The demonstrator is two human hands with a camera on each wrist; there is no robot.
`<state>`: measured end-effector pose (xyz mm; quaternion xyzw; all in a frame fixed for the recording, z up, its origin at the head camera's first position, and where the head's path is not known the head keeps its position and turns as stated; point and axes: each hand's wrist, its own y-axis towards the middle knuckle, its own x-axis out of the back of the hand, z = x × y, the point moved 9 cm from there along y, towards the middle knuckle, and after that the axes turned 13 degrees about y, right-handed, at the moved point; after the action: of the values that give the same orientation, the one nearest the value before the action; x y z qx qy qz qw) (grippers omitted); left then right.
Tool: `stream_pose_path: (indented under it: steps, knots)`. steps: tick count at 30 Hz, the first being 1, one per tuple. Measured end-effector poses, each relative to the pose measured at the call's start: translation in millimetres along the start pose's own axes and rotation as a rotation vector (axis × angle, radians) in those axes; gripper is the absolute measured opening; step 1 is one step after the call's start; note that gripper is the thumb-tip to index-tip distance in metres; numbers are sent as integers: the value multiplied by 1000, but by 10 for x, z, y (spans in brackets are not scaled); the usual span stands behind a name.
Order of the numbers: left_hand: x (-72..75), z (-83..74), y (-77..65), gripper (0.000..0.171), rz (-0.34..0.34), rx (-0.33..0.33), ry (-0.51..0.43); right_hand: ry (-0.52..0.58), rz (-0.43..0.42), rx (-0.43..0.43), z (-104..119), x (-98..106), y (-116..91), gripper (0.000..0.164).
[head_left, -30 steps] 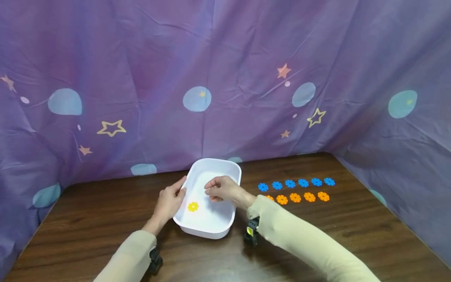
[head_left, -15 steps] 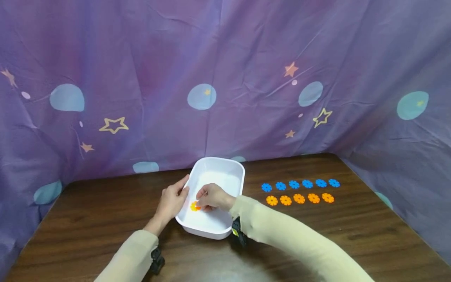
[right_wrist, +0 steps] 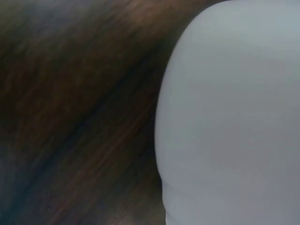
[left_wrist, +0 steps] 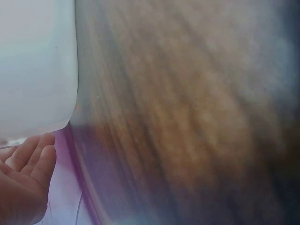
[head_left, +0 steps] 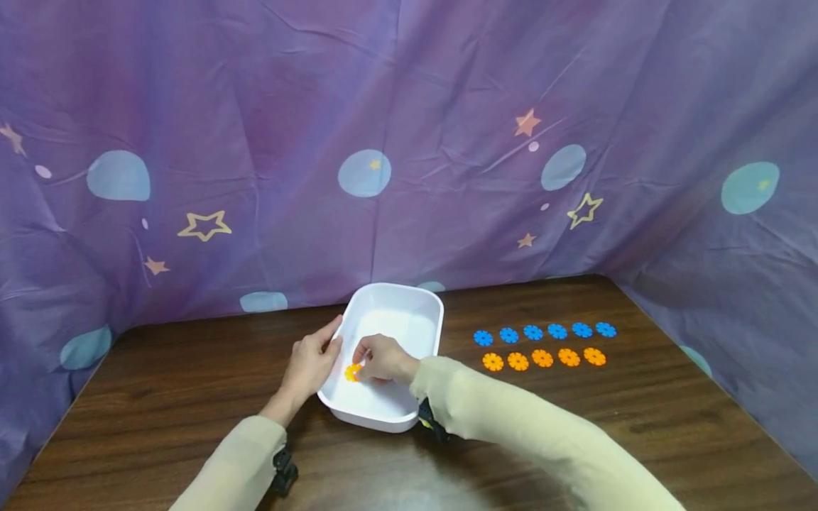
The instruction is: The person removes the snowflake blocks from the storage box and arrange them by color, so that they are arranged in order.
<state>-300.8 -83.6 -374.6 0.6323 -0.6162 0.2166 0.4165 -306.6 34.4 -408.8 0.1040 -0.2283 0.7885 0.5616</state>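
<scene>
A white plastic bin (head_left: 409,298) stands on the table, its near end toward me. My left hand (head_left: 311,362) holds its left rim, thumb over the edge; in the left wrist view, the fingers (left_wrist: 42,164) lie by the bin's outer wall (left_wrist: 37,61). Inside the bin, my right hand (head_left: 383,357) reaches down with curled fingers and pinches a small orange notched disc at the yellow disc (head_left: 350,373). The fingers hide much of both discs. Only the bin's outside (right_wrist: 225,103) and the table show in the right wrist view.
Right of the bin, several blue notched discs (head_left: 533,332) lie in a row, with several orange notched discs (head_left: 542,358) in a row nearer me. The brown wooden table (head_left: 192,397) ends at a purple patterned curtain (head_left: 287,142).
My right hand has moved down and left inside the bin, bringing the orange disc to the yellow one. My left hand has stayed on the rim. The head view has shifted slightly.
</scene>
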Motion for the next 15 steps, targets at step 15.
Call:
stream_pose_path:
  steps: [15]
  knots:
    - [-11, 13, -7, 42, 20, 23, -7, -59, 16, 29, 6, -14, -4, 20]
